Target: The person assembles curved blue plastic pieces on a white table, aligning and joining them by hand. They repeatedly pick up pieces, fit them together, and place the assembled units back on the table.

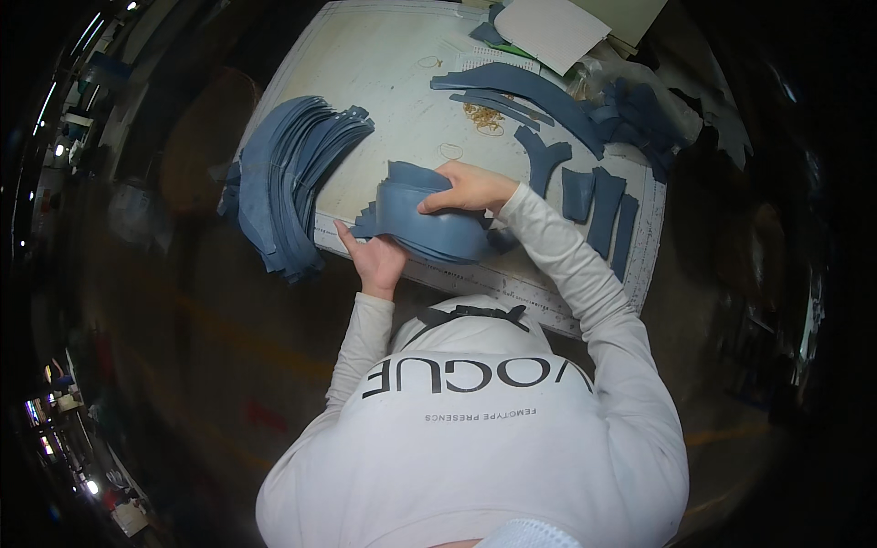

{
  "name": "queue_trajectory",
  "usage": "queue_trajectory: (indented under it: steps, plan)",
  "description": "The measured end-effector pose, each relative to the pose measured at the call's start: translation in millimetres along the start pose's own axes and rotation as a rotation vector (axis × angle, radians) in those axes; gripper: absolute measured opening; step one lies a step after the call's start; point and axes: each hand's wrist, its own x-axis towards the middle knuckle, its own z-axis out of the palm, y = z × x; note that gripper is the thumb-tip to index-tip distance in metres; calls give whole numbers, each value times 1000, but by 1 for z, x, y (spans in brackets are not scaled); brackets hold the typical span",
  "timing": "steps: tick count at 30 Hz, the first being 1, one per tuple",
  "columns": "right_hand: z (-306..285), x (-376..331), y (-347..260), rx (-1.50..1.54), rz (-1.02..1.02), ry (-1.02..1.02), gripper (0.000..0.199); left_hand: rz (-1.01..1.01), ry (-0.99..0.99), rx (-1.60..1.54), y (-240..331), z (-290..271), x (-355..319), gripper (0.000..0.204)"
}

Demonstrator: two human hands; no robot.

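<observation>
A stack of curved blue leather-like pieces (429, 228) is held over the table's near edge, its layers fanned a little at the left side. My right hand (470, 189) grips the stack from the right, thumb on top and fingers over its far edge. At the near left corner, my left hand (376, 263) supports the same stack. Its thumb points away to the left, while its fingertips are hidden beneath the pieces. Left of both hands, a larger fanned bundle of long curved blue pieces (288, 183) overhangs the table edge.
The pale table (402, 110) has marked borders. Toward its right lie long curved blue strips (521, 87), a Y-shaped blue piece (542, 157) and several short strips (605, 210). Tan rubber bands (484, 119) lie beyond my right hand. White card (553, 32) and a clear plastic bag (630, 82) sit far right.
</observation>
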Motion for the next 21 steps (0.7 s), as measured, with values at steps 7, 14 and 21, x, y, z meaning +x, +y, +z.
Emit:
queue_trajectory:
  steps: [7, 14, 21]
  plan:
    - [-73, 32, 19, -297, 66, -140, 33, 296, 171, -34, 17, -37, -5, 49]
    - [-132, 77, 66, -581, 94, 307, 29, 353, 349, 256, 13, -58, -27, 42]
    - [-246, 131, 76, -1044, 152, 1174, 61, 362, 629, 803, 21, -50, -28, 29]
